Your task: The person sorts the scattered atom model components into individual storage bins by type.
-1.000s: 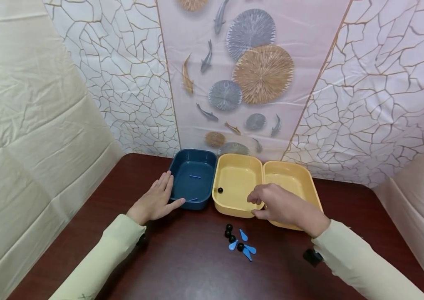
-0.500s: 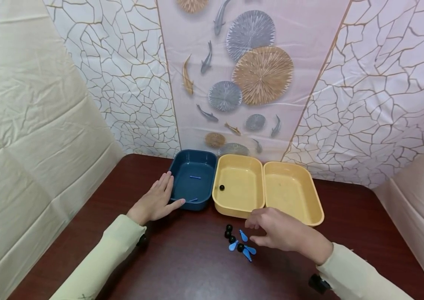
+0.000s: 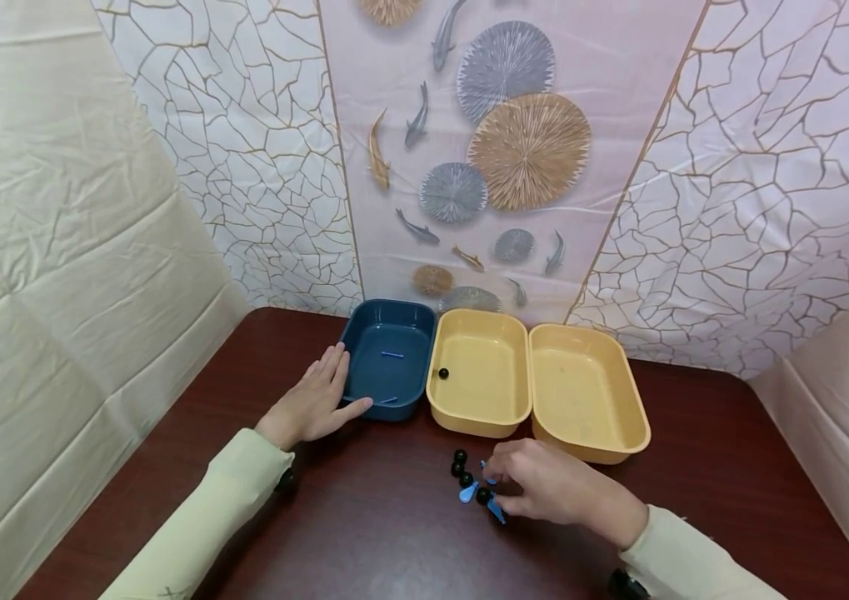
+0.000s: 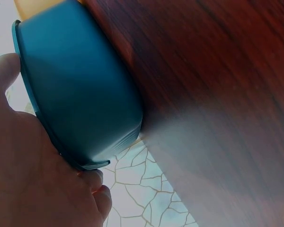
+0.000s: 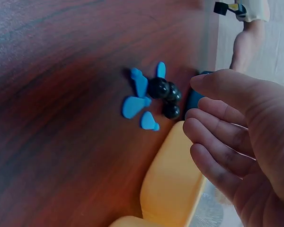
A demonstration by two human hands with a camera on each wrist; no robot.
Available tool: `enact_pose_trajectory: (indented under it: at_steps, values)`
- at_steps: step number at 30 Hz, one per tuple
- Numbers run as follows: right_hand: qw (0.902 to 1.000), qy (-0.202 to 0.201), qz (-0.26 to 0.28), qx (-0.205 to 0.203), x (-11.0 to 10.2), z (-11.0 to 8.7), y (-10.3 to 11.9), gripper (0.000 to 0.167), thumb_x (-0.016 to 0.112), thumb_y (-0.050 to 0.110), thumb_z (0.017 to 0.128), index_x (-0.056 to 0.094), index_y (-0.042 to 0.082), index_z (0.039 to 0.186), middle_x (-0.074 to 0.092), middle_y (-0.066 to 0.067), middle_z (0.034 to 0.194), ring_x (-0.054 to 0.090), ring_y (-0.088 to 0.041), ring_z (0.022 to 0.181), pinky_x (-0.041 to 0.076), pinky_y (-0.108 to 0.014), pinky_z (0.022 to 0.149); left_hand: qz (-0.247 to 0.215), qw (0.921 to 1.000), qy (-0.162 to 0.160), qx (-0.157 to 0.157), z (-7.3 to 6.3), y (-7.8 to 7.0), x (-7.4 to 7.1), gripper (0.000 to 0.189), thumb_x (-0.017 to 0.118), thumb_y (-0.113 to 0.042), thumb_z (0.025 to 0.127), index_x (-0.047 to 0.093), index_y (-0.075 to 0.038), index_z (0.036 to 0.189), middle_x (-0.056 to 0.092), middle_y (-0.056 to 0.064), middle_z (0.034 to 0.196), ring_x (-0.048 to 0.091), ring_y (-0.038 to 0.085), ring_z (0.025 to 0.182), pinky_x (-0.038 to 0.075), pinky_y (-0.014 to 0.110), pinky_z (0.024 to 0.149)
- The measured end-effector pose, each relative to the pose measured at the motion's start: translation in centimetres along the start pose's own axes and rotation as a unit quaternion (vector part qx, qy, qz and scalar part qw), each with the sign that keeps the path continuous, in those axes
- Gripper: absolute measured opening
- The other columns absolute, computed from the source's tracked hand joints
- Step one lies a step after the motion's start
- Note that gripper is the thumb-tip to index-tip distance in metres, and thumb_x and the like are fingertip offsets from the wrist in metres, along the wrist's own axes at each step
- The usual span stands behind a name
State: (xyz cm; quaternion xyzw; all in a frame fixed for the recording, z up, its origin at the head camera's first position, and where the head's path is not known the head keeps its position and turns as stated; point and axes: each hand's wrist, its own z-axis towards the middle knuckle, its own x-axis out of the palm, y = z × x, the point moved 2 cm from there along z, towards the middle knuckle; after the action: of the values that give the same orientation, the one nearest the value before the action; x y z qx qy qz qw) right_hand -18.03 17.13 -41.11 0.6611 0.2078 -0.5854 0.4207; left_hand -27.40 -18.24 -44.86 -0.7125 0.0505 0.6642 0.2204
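My left hand (image 3: 307,404) rests with straight fingers on the left rim of the dark blue tray (image 3: 387,379); the left wrist view has its thumb (image 4: 4,71) at that rim. Over small things on the table hovers my right hand (image 3: 555,483), its fingers bent, the thumb apart from them. Nothing shows between them in the right wrist view. Below lie several blue teardrop-shaped pieces (image 5: 133,107) and several glossy black balls (image 5: 158,88), close together. In the head view the right fingers partly hide the blue pieces.
Two thin blue sticks (image 3: 392,355) lie in the blue tray. A yellow tray (image 3: 487,392) beside it holds one black ball (image 3: 443,373). A second yellow tray (image 3: 589,400) stands to its right. Patterned cloth (image 3: 469,125) hangs behind the dark wooden table (image 3: 364,533).
My right hand has come from above the yellow trays, toward me and down, to the loose blue pieces and balls. The left hand has stayed at the blue tray.
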Motion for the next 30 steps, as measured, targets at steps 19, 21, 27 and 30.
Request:
enact_pose_trajectory:
  at_steps: [19, 21, 27, 30]
  values:
    - [0.9998, 0.019, -0.005, -0.003, 2.4, 0.8, -0.4, 0.009, 0.083, 0.012, 0.089, 0.076, 0.011, 0.096, 0.065, 0.005, 0.086, 0.048, 0.006, 0.072, 0.047, -0.013, 0.065, 0.001, 1.0000, -0.007, 0.005, 0.1, 0.1, 0.0, 0.099, 0.044, -0.065, 0.105, 0.014, 0.007, 0.166, 0.005, 0.024, 0.177, 0.010, 0.043, 0.165, 0.018, 0.059, 0.133]
    - [0.9998, 0.018, -0.007, -0.003, 2.5, 0.9, -0.5, 0.010, 0.083, 0.013, 0.088, 0.076, 0.012, 0.096, 0.065, 0.005, 0.085, 0.048, 0.006, 0.072, 0.047, -0.013, 0.065, 0.003, 1.0000, -0.006, 0.003, 0.1, 0.2, 0.1, 0.099, 0.043, -0.066, 0.105, 0.013, 0.006, 0.166, 0.005, 0.023, 0.178, 0.009, 0.042, 0.165, 0.018, 0.058, 0.133]
    - [0.9994, -0.003, -0.027, -0.023, 3.0, 1.0, -0.6, 0.012, 0.084, 0.011, 0.085, 0.076, 0.013, 0.093, 0.062, 0.007, 0.083, 0.047, 0.006, 0.071, 0.044, -0.012, 0.063, -0.004, 0.9999, -0.009, 0.004, -0.1, 0.1, 0.2, 0.099, 0.044, -0.064, 0.105, 0.014, 0.007, 0.166, 0.006, 0.025, 0.177, 0.011, 0.045, 0.165, 0.019, 0.060, 0.132]
    - [0.9990, -0.007, -0.032, -0.029, 3.2, 1.0, -0.6, 0.013, 0.085, 0.011, 0.084, 0.076, 0.013, 0.093, 0.061, 0.008, 0.082, 0.047, 0.007, 0.070, 0.044, -0.011, 0.062, -0.003, 1.0000, -0.007, 0.003, 0.0, 0.2, 0.3, 0.099, 0.044, -0.065, 0.105, 0.014, 0.007, 0.166, 0.005, 0.024, 0.178, 0.010, 0.043, 0.165, 0.019, 0.059, 0.133]
